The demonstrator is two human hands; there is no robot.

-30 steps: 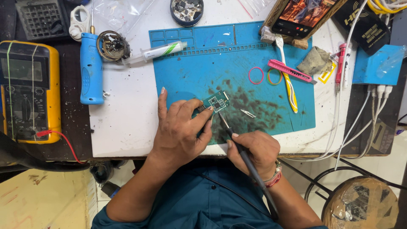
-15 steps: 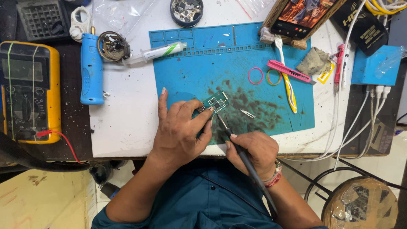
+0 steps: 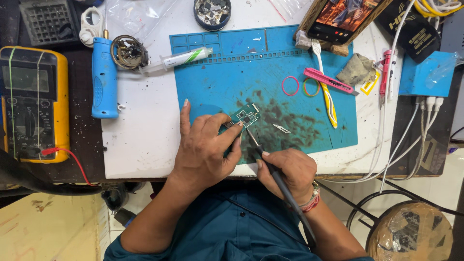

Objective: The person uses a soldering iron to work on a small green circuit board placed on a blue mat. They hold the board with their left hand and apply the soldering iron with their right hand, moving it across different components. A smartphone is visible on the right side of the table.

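Left hand (image 3: 205, 145): resting on the near edge of the blue mat (image 3: 232, 67), index fingertip and thumb closed on the left edge of a small green board (image 3: 247, 116). Board lying flat on the mat, near its middle, over a dark stained patch.

Right hand (image 3: 287, 171): fingers wrapped shut around a black iron (image 3: 270, 166), held like a pen. Tip pointing far and left, meeting the near edge of the board; contact too small to confirm. Cord trailing near and right, past the wrist.

Just right of the board: small metal tweezer tip (image 3: 281, 128), lying flat on the mat, apart from both hands.

Farther right on the mat: pink band (image 3: 290, 86) and a second, yellow-green band (image 3: 311, 87), side by side. Beside them a pink tool (image 3: 328, 80) crossing a yellow-and-white toothbrush (image 3: 325, 82).

Far left corner of the mat: syringe (image 3: 176, 60), lying at a slant, partly off the mat.

Left of the mat on the white table (image 3: 140, 145): blue pump tool (image 3: 104, 77), upright in the scene, and a round tin (image 3: 127, 52) just beside it. Far left: yellow multimeter (image 3: 34, 104) with a red lead.

Far edge: round dish (image 3: 212, 11) of scraps; phone (image 3: 343, 17) on a wooden stand, right of it.

Right edge: white cables (image 3: 411, 135) hanging off the table.
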